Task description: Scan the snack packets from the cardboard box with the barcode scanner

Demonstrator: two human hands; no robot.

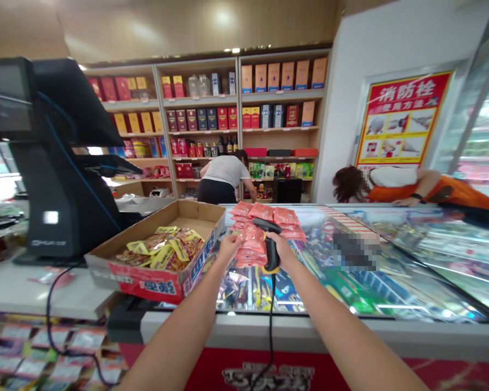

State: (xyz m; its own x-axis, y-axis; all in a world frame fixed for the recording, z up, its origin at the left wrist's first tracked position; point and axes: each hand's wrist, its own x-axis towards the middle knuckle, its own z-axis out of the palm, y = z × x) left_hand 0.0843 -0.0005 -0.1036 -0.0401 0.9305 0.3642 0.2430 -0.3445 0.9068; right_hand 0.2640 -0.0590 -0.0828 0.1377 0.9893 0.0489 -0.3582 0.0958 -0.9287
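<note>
My right hand [280,248] is wrapped round the grip of a black and yellow barcode scanner [271,254], its head over a heap of pink snack packets [250,251]. A cable runs down from its handle. On the heap's left side, my left hand [230,248] has its fingers pinched at the edge of one pink packet. The packets lie on the glass top of a chest freezer [236,296]. Left of them stands an open cardboard box [146,279] with yellow and brown snack packets [167,250] inside.
A black checkout terminal [61,179] stands at the left on the counter [8,282]. One person [224,176] bends by the shelves [238,117]; another [399,184] leans over the freezer's far right. Bottles and frozen goods show through the glass.
</note>
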